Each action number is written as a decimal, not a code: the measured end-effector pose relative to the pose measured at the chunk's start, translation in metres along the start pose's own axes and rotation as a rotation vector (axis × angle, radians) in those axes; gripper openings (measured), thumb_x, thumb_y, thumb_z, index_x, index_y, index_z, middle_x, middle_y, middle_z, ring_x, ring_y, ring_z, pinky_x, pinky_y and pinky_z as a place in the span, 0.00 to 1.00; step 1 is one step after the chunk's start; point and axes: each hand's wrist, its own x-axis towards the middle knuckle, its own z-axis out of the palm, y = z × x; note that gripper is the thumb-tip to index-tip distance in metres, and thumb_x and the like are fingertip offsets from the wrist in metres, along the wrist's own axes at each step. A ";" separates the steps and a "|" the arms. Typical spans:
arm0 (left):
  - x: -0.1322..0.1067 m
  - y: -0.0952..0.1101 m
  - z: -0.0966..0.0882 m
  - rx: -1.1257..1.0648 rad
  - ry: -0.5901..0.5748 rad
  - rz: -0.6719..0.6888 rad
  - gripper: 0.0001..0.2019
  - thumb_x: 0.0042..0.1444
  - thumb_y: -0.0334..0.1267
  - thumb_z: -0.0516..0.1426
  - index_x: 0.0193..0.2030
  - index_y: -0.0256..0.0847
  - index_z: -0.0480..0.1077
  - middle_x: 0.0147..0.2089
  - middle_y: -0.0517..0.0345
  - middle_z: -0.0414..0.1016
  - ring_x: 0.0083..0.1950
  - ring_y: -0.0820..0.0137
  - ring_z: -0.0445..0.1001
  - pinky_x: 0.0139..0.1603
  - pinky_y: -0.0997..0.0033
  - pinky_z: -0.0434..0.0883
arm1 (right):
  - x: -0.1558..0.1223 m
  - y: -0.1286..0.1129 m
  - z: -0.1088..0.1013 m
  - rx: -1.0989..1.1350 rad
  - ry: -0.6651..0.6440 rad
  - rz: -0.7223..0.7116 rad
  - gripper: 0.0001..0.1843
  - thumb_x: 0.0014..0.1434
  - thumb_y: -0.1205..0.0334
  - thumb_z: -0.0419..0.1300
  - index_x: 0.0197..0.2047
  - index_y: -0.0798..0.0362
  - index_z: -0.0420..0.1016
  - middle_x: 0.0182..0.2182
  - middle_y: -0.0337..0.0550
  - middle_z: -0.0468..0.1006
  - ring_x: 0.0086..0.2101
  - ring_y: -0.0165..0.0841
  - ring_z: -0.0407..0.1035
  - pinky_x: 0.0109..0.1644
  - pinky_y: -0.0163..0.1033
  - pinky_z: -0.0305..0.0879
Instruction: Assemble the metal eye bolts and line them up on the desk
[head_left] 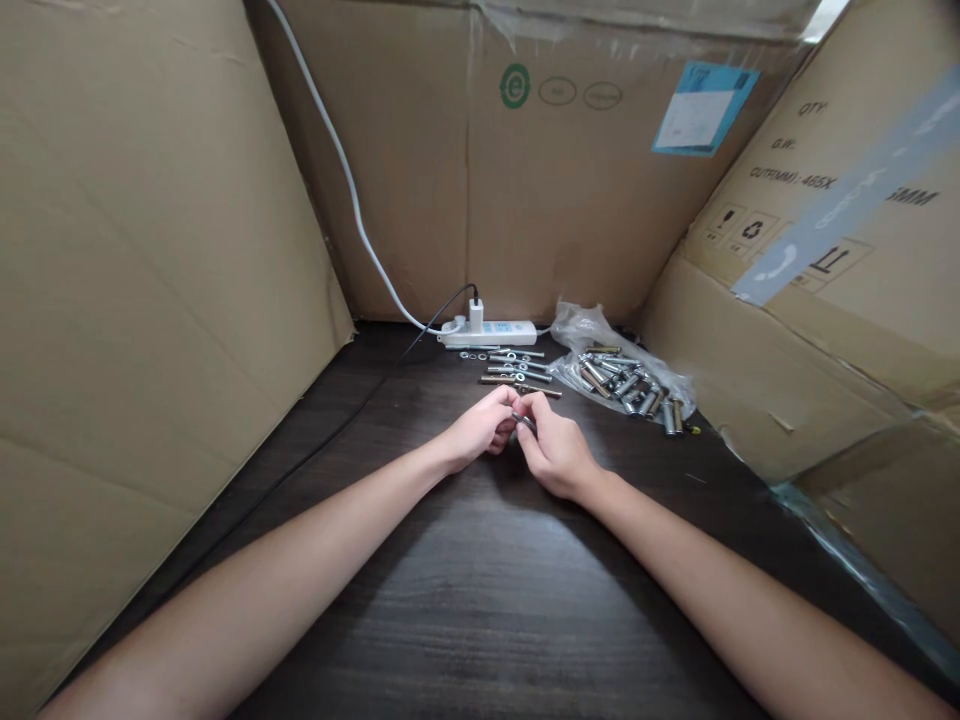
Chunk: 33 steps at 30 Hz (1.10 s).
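Both hands meet over the dark table, just in front of a group of loose hardware. My right hand [555, 448] is closed, thumb and fingers pinching a small metal anchor bolt [525, 421]. At the other end of the bolt, my left hand [486, 422] is closed with its fingertips on it. Fingers cover most of the bolt, so its ends are hidden. Beyond the hands lie several long metal bolts [517, 373] in rough rows, with small washers [520, 377] among them. A brass-coloured bolt [546, 391] lies closest to my fingers.
An open clear plastic bag [581, 325] holds a pile of metal anchor sleeves [630, 385] at right. Behind stands a white power strip [491, 333] with a charger [476, 316] and black cable [330, 437]. Cardboard boxes [405, 150] wall in the dark table [480, 610].
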 end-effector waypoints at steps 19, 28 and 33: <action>0.003 -0.016 0.002 0.348 0.069 0.305 0.05 0.54 0.30 0.52 0.37 0.38 0.66 0.37 0.59 0.68 0.41 0.72 0.66 0.44 0.75 0.64 | 0.001 -0.007 -0.001 -0.259 -0.058 0.066 0.21 0.56 0.60 0.50 0.52 0.56 0.55 0.38 0.49 0.77 0.30 0.39 0.73 0.29 0.37 0.56; 0.003 -0.018 -0.001 0.592 0.077 0.365 0.08 0.55 0.36 0.55 0.42 0.36 0.67 0.31 0.60 0.67 0.29 0.74 0.61 0.31 0.76 0.60 | 0.001 -0.007 -0.002 -0.202 -0.055 0.083 0.22 0.53 0.64 0.51 0.52 0.56 0.56 0.41 0.49 0.76 0.32 0.38 0.72 0.31 0.38 0.59; -0.002 -0.014 -0.002 0.812 0.125 0.444 0.06 0.56 0.37 0.54 0.38 0.38 0.68 0.28 0.61 0.65 0.27 0.74 0.59 0.28 0.75 0.57 | 0.001 -0.003 0.000 -0.158 -0.019 0.037 0.22 0.49 0.67 0.50 0.50 0.55 0.56 0.41 0.49 0.75 0.35 0.38 0.71 0.34 0.38 0.62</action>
